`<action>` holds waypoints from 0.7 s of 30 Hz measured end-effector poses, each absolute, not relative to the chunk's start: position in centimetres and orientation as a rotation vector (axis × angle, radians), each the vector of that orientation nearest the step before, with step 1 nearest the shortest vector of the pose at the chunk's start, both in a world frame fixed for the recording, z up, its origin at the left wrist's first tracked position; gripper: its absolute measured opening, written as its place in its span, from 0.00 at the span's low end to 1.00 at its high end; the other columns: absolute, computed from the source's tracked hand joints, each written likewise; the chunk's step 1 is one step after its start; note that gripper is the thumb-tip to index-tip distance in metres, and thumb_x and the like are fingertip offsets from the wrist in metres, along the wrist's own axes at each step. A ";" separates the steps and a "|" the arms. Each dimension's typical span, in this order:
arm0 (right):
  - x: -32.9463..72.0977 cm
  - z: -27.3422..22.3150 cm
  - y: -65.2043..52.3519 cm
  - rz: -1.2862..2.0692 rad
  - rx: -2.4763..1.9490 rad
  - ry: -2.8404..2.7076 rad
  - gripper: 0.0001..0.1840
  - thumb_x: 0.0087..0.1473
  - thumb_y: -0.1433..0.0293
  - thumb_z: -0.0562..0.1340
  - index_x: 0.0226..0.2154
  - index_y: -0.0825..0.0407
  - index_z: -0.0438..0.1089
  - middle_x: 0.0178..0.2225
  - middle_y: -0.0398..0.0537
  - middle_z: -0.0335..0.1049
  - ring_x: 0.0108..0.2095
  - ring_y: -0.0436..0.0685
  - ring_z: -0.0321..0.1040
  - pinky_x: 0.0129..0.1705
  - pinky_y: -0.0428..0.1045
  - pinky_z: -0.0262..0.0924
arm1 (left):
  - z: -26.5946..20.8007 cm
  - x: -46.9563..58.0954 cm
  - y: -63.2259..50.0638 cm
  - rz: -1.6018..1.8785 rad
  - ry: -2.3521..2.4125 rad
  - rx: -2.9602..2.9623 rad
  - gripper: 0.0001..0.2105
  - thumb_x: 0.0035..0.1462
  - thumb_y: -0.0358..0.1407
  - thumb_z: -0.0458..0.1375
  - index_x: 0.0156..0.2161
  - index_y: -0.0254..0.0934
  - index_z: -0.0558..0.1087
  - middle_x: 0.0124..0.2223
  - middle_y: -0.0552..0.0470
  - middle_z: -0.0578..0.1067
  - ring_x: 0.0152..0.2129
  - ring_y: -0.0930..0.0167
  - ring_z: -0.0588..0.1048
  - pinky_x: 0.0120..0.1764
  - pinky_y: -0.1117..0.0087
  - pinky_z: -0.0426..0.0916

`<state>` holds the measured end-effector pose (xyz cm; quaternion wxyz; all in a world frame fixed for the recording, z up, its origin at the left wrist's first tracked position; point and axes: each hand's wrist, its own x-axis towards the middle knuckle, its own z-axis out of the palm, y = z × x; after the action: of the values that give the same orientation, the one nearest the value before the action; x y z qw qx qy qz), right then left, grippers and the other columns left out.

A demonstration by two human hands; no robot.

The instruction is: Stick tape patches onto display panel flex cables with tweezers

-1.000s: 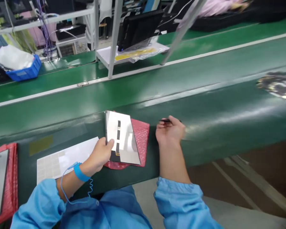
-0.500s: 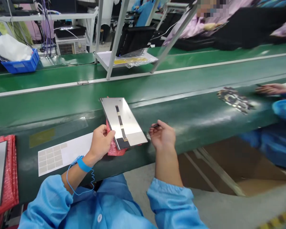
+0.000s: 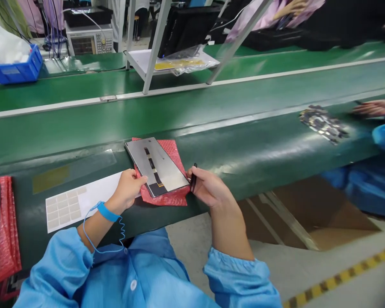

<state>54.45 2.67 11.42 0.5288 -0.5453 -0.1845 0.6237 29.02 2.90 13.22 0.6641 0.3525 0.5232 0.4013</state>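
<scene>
A flat LCD panel (image 3: 170, 167) lies silver back up, with a dark flex cable (image 3: 152, 164) running along it. Under it is a red bubble-wrap bag (image 3: 175, 149), showing at the far and right edges. My left hand (image 3: 128, 188) grips the panel's left edge, thumb on top. At the near right corner, my right hand (image 3: 210, 186) is closed round a slim black tool (image 3: 193, 176), possibly tweezers; its fingertips are at the panel's edge. Left of the panel lies a white sheet with grey square labels (image 3: 64, 208), partly behind my left wrist.
More panels on red bubble wrap (image 3: 11, 231) lie at the far left. A clear film with a yellow patch (image 3: 51, 179) is on the green bench. Circuit boards (image 3: 324, 123) lie to the right, near a co-worker's hand (image 3: 377, 108). A metal stand (image 3: 155, 47) rises behind.
The panel has come down flatter onto the red bag, now showing more beneath it. My right hand has moved left to the panel's corner with the black tool. The view has shifted slightly.
</scene>
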 end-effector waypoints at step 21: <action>55.6 12.7 2.1 1.137 -1.686 -0.982 0.22 0.44 0.51 0.76 0.23 0.52 0.75 0.22 0.45 0.69 0.25 0.53 0.62 0.23 0.45 0.54 | 16.9 27.9 4.9 0.597 1.679 1.412 0.28 0.51 0.32 0.72 0.14 0.42 0.57 0.17 0.54 0.57 0.35 0.53 0.77 0.47 0.57 0.64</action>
<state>55.59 2.11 12.71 0.4273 -0.6750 -0.3931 0.4553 27.93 4.87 16.94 0.4204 0.5636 0.6700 0.2382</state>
